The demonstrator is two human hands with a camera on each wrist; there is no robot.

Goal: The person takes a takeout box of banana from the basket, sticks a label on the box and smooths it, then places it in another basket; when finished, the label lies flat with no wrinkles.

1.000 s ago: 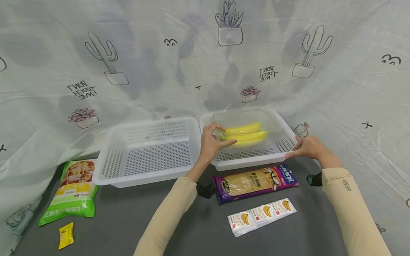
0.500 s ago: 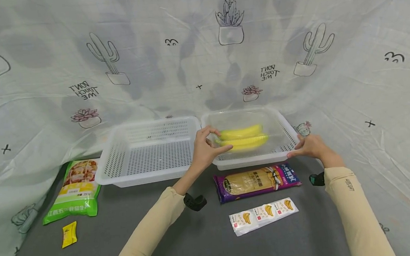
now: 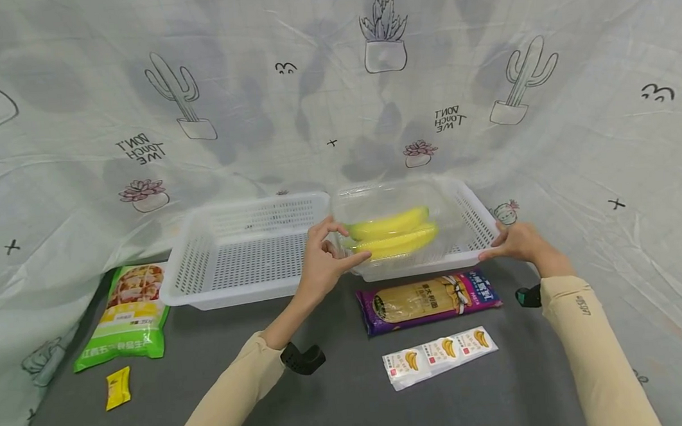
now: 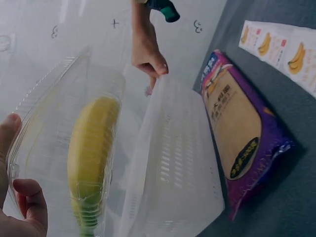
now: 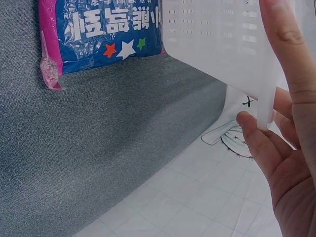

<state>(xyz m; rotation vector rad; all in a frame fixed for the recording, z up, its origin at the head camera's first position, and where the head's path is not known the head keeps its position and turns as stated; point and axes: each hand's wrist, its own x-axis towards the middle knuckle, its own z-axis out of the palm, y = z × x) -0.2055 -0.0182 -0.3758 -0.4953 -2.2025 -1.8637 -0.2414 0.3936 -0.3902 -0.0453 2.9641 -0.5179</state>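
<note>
In the head view my left hand (image 3: pixel 319 259) pinches the left end of a clear plastic clamshell box (image 3: pixel 375 201). Two yellow bananas (image 3: pixel 397 241) with greenish tips lie inside it. The box is over the right white plastic basket (image 3: pixel 473 222), its left end overlapping the basket's left rim. The left wrist view has thumb and fingers (image 4: pixel 30 190) at the box's edge. My right hand (image 3: pixel 521 245) grips the basket's front right corner. In the right wrist view, fingers and thumb (image 5: pixel 284 29) lie on either side of the basket's rim (image 5: pixel 266 106).
A second white basket (image 3: pixel 262 262) stands to the left. In front of the right basket lies a purple pasta packet (image 3: pixel 429 301), then a strip of banana-printed labels (image 3: pixel 441 357). At left are a green food bag (image 3: pixel 127 314) and a small yellow packet (image 3: pixel 118 388).
My left hand has moved left and toward me, drawing the clamshell box with the bananas along with it. The right hand keeps its grip on the basket corner.
</note>
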